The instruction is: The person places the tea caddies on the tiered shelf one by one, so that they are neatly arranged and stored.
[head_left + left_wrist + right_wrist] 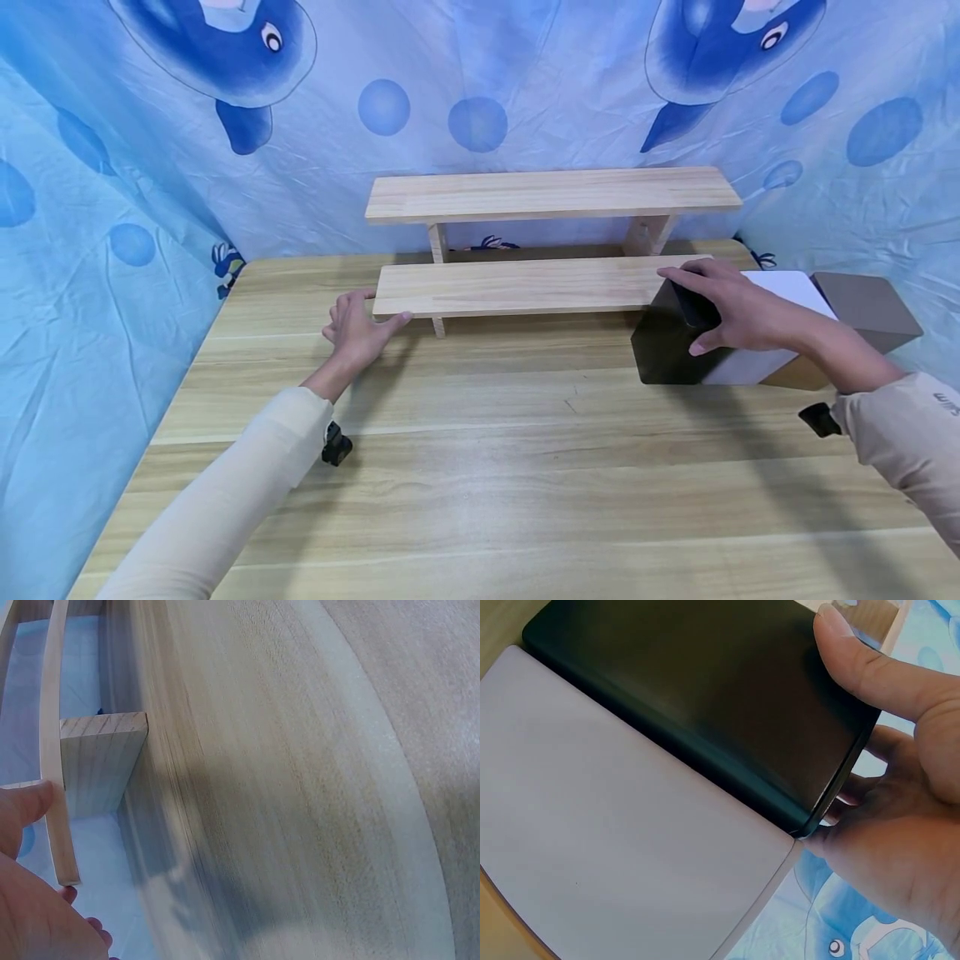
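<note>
A two-tier wooden shelf (555,193) stands at the back of the table. My left hand (356,329) grips the left end of its lower board (517,285). In the left wrist view the thumb lies against this board (52,742), with the other fingers partly hidden beyond its end. On the right, my right hand (738,308) holds a black box (667,350) by its upper part. The right wrist view has the thumb on the black box's broad face (690,690) and the fingers around its edge. Directly beside it stands a white box (615,795).
A brown box (866,304) stands at the right end of the row, past the white one. The wood-grain table (480,483) stretches toward me. Blue curtains (555,67) with whale prints enclose the back and sides. The black box overlaps the lower board's right end in the head view.
</note>
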Demonstrator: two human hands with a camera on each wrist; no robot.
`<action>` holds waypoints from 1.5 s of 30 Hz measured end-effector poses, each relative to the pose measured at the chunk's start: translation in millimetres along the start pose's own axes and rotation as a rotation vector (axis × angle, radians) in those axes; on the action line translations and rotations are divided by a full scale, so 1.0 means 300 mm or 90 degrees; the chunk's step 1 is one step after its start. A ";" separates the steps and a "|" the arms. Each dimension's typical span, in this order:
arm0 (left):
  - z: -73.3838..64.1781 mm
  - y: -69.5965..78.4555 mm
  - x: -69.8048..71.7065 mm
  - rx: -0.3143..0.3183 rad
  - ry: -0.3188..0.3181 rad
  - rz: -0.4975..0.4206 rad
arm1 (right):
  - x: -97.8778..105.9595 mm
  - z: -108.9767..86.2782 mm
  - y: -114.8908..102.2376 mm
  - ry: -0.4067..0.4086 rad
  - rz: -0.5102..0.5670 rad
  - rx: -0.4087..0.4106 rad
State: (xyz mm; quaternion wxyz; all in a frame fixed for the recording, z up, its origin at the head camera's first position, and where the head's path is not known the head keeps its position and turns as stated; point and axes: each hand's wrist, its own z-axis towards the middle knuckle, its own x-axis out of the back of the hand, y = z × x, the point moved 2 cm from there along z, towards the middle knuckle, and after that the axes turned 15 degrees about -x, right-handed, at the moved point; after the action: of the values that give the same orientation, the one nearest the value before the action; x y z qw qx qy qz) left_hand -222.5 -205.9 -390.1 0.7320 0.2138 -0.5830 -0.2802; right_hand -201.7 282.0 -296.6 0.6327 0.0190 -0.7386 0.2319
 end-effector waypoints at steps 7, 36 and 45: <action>0.002 -0.002 -0.001 -0.001 0.001 -0.003 | 0.007 0.002 -0.002 0.008 -0.013 0.009; 0.005 -0.004 -0.008 0.003 0.001 0.003 | 0.054 0.008 -0.167 0.031 -0.071 0.114; -0.002 -0.003 -0.009 0.002 0.000 0.004 | 0.059 0.017 -0.225 0.020 -0.078 0.123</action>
State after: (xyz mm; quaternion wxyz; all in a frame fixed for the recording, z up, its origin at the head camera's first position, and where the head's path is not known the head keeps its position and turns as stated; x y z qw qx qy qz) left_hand -222.6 -204.8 -393.0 0.7328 0.2130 -0.5841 -0.2767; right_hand -188.2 224.8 -258.8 0.6522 0.1213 -0.7004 0.2634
